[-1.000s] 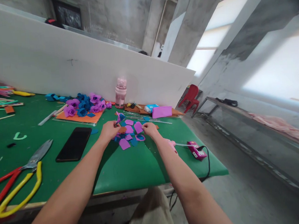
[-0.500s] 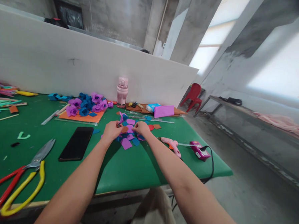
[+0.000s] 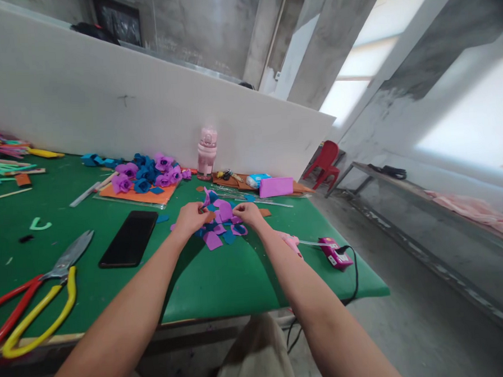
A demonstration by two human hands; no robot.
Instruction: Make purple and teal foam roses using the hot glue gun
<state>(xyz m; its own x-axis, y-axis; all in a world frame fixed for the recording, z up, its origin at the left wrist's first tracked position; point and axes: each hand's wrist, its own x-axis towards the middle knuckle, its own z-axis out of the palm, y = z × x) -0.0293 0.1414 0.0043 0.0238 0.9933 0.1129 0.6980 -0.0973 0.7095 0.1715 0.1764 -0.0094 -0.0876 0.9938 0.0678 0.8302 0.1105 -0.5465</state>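
Observation:
My left hand [image 3: 190,218] is closed, its fingertips pinched at the base of a small purple-and-blue foam flower [image 3: 210,197]. A brown piece shows just beside those fingertips. My right hand [image 3: 249,213] pinches the edge of a purple foam petal [image 3: 224,211], which is lifted above the pile. Under and between both hands lie several loose purple and blue petals, among them a flat purple petal [image 3: 212,240] and a blue petal [image 3: 229,237]. A pink glue gun [image 3: 291,242] rests right of my right forearm, which partly covers it.
Left of my left arm lie a black phone [image 3: 129,239] and large shears [image 3: 62,271] with red and yellow handles. Finished purple and blue flowers [image 3: 143,174] sit on an orange sheet. A pink bottle [image 3: 206,154] stands by the white board; a magenta box [image 3: 336,254] with a cable is at right.
My right hand has moved a little to the right and now holds a purple petal up from the pile. My left hand has stayed almost in place.

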